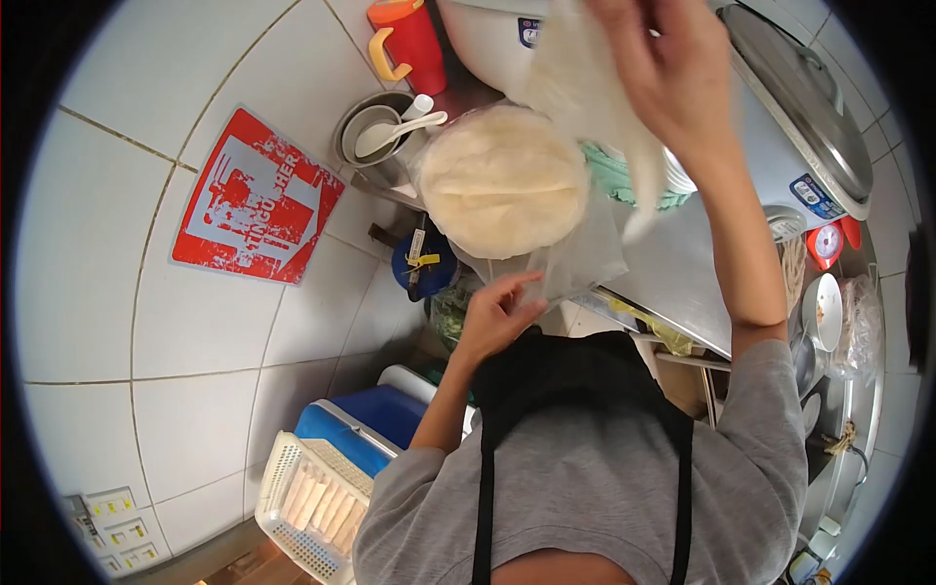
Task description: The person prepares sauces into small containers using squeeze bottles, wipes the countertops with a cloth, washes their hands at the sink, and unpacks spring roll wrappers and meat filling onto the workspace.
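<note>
A round stack of thin, pale wrapper sheets (502, 185) lies on the counter, partly inside a clear plastic bag (585, 268). My left hand (497, 317) is at the bag's near edge, its fingers curled on the loose plastic. Raised at the top right, my right hand (678, 83) is closed on a limp, pale wrapper sheet (585, 78) that hangs down, slightly blurred. Behind the hanging sheet, a green scalloped item (624, 175) is partly hidden.
Metal cups (366, 141) with a white spoon (400, 132) and a red pitcher (409, 49) stand at the back left. A large lidded container (780, 117) is at right, near a white bowl (822, 312). A blue cooler (341, 434) and white basket (283, 487) sit low left.
</note>
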A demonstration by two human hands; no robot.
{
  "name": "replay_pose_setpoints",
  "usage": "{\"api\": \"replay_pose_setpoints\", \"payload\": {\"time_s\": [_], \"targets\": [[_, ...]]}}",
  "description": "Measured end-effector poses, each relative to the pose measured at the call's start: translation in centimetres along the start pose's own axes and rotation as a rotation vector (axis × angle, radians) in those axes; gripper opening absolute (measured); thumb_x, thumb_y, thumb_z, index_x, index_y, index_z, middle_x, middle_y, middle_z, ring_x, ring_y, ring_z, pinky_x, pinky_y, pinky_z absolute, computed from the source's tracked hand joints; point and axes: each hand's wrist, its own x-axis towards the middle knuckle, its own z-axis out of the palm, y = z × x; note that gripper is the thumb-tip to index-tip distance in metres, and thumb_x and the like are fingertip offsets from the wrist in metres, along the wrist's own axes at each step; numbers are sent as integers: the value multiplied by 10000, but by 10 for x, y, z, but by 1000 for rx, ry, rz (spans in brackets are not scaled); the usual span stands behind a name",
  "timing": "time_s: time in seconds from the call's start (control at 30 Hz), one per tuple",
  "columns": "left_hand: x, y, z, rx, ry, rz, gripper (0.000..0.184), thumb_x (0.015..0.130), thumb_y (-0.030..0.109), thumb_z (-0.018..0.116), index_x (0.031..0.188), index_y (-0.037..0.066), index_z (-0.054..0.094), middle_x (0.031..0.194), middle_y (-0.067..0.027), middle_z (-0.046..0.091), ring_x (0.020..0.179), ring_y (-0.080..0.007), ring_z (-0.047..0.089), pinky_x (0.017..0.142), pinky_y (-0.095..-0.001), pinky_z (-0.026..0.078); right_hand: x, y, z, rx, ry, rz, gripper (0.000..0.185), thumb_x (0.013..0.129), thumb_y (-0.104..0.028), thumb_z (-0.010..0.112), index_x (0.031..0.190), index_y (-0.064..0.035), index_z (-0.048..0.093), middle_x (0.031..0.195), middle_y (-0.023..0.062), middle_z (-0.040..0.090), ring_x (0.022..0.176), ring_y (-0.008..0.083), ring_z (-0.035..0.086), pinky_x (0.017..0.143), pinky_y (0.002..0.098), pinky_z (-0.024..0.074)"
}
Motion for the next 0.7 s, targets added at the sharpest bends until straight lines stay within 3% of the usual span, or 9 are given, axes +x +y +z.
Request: {"api": "replay_pose_setpoints", "payload": {"time_s": [0.07,0.1,0.23,0.3,0.37,0.4,0.53,0.57,0.7], "targets": [[-9,-18,9,82,-65,-33,363,784,281,641,1098,108,589,735,24,454,598,-70,442,576,-229,391,-3,-4,20,-19,-53,-202,185,779,-192,610,953,-138,577,720,67,586,577,239,556,496,340,427],[-10,-36,12,52,-173,-115,469,841,457,507,1157,114,553,935,-32,535,805,-142,519,756,-296,413,-19,-1,31,37,-269,-131,189,807,-78,550,993,-98,571,910,60,612,728,223,599,618,311,472],[15,-127,32,-575,-13,-466,842,823,690,149,1318,38,346,1337,-137,373,1213,-278,357,975,-406,268,-122,21,84,-85,-838,-80,204,795,-127,572,998,-113,579,886,77,606,807,261,587,662,365,470],[33,-111,22,-784,65,-528,905,787,731,186,1323,14,320,1327,-148,379,1229,-292,336,993,-427,244,-164,19,82,60,-573,-3,190,824,-158,552,993,-77,578,857,119,607,770,285,593,647,390,469],[35,-106,19,-984,131,-582,960,753,764,229,1316,-9,310,1311,-158,389,1226,-303,338,999,-446,242,-208,16,64,15,-305,626,247,844,-225,544,982,-23,575,797,159,602,705,307,592,622,398,463],[29,-108,17,-1074,156,-605,981,737,776,252,1306,-20,313,1301,-163,395,1215,-306,352,995,-454,251,-236,23,47,-125,-411,804,323,832,-278,556,990,4,568,852,190,601,743,335,593,661,393,468],[21,-104,14,-1348,443,-763,988,712,771,355,1256,-53,326,1240,-167,436,1142,-302,428,957,-464,323,-266,37,24,-330,-642,1220,467,817,-412,565,979,25,577,873,204,614,762,341,605,705,398,472],[22,-107,8,-1442,377,-623,809,743,690,460,1148,-10,422,1030,-128,552,1007,-294,529,833,-424,428,-264,44,27,-123,-605,1399,495,816,-435,556,1003,24,568,911,193,611,804,325,599,725,393,468],[58,-75,-7,-1101,377,-413,688,807,593,461,1217,44,397,1091,-97,535,1006,-251,526,838,-379,428,-238,61,67,634,-137,1851,583,819,-501,521,1133,-11,507,1087,125,552,946,262,549,802,382,447]]}}
